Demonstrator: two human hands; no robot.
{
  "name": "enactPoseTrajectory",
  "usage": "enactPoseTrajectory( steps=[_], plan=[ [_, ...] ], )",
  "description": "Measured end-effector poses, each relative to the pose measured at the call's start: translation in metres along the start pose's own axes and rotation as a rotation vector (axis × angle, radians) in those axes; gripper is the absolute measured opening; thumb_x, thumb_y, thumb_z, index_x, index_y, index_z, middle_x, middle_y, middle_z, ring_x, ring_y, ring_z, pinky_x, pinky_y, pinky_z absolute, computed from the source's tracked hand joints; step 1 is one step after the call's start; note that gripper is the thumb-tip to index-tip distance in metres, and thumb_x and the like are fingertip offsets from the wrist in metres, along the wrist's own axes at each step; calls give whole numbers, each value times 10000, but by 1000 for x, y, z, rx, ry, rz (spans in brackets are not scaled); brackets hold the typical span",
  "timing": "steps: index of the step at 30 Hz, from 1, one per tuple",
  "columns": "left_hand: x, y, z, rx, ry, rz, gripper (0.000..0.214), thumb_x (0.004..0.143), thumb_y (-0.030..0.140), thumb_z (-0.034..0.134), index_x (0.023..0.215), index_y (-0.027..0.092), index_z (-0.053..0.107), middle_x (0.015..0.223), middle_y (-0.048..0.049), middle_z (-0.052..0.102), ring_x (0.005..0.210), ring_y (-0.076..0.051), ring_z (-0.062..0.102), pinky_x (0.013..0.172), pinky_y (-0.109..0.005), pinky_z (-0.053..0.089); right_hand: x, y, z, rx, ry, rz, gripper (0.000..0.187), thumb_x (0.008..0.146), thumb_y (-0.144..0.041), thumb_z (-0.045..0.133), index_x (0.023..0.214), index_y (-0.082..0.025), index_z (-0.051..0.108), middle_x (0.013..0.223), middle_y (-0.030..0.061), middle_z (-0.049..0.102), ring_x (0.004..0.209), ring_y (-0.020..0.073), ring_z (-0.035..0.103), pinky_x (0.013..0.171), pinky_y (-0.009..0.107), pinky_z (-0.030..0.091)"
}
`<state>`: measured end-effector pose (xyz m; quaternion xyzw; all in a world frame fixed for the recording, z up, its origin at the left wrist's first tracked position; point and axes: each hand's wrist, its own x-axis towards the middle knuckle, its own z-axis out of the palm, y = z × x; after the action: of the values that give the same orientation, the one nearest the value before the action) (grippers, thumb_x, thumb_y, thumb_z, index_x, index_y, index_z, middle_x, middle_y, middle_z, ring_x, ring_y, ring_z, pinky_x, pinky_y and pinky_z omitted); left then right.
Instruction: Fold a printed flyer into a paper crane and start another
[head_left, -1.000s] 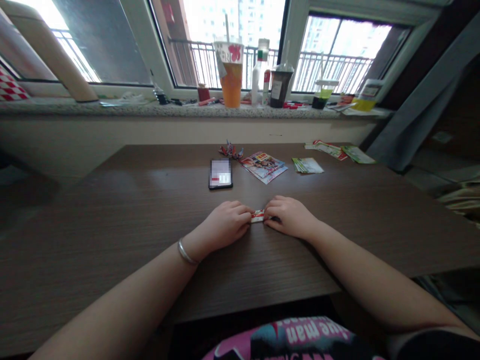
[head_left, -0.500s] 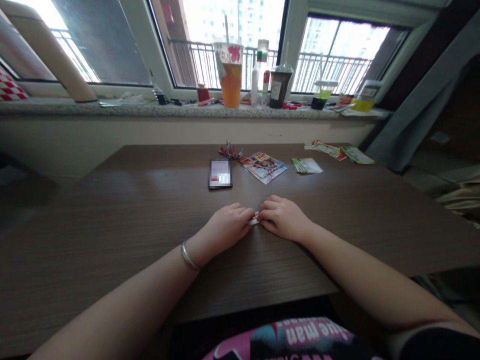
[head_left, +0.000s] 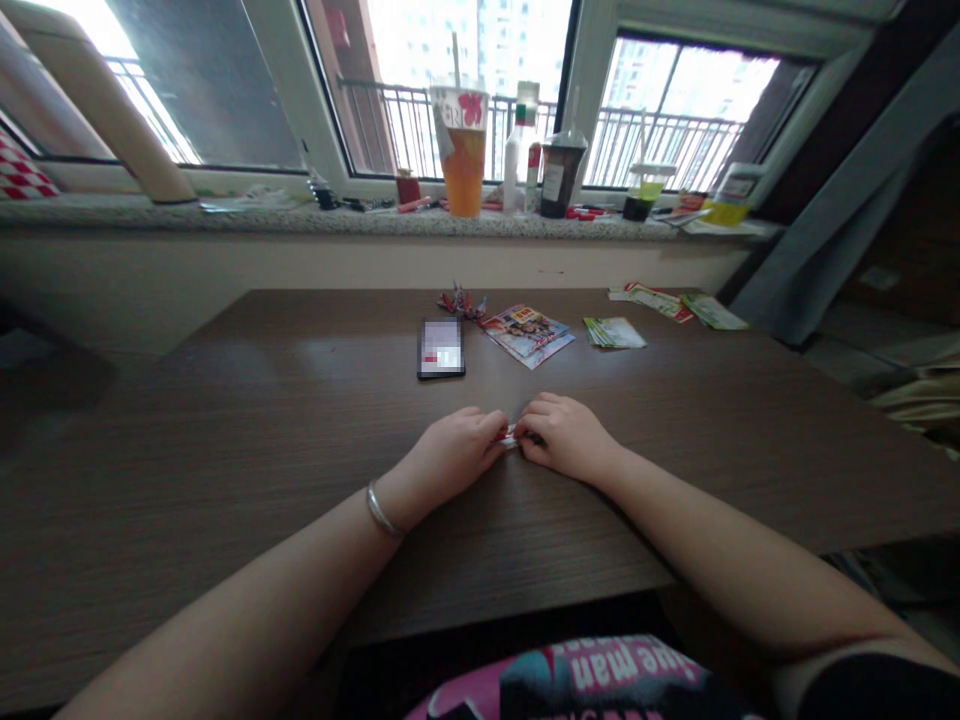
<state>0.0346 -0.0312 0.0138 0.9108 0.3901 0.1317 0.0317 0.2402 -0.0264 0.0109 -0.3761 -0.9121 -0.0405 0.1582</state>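
Observation:
A small strip of white and red folded paper (head_left: 511, 437) lies low at the middle of the table, mostly covered by fingers. On its left end my left hand (head_left: 466, 447), with a silver bangle at the wrist, is closed, thumb and fingers pinching. My right hand (head_left: 566, 437) grips the other end with curled fingers. Only a short piece of the paper shows between the two hands. Beyond them lie a phone (head_left: 442, 348) with a blurred screen and printed leaflets (head_left: 528, 334).
Near the table's (head_left: 247, 470) back edge is a bunch of small folded paper pieces (head_left: 461, 301). Further right lie a fanned stack of green-white cards (head_left: 615, 332) and more leaflets (head_left: 660, 301). Drink cups (head_left: 463, 170) and bottles crowd the stone windowsill (head_left: 255, 222).
Both hands stay in nearly the same place. The fingers have shifted slightly on the paper strip, and my right fingers are curled a little more.

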Motion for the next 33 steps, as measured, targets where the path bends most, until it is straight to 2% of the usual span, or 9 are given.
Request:
enactPoseTrajectory(
  steps=[4,13,21,27,33],
  plan=[
    [2,0,1,-39,31,-12,155,960,247,425,961,186,568,855,-50,650,842,-198,611,761,-307,472,3,-3,1,34,-3,54,107,808,-194,562,782,-183,666,782,45,655,792,188,549,731,291,403],
    [4,-3,8,-88,78,-44,108,910,182,488,907,181,596,822,-38,637,791,-186,585,731,-298,460,8,-4,5,166,-22,170,60,801,-179,540,765,-184,587,773,35,613,782,178,521,729,278,385],
    [6,-4,10,-121,92,-15,130,882,124,489,903,169,608,851,-49,629,852,-192,578,791,-307,459,11,1,10,278,-42,207,85,830,-173,533,808,-166,615,798,41,603,791,173,529,742,279,388],
    [6,-5,10,-70,78,-27,88,887,174,523,837,166,595,838,-54,605,831,-197,557,769,-313,456,11,5,13,344,-18,246,60,827,-182,585,824,-167,643,802,32,607,770,157,550,716,265,402],
    [5,-5,11,-31,78,-35,97,897,180,521,852,161,605,871,-59,609,841,-202,542,794,-330,459,11,8,16,383,-2,238,92,843,-210,610,868,-179,693,895,51,635,828,158,588,783,276,442]
  ],
)
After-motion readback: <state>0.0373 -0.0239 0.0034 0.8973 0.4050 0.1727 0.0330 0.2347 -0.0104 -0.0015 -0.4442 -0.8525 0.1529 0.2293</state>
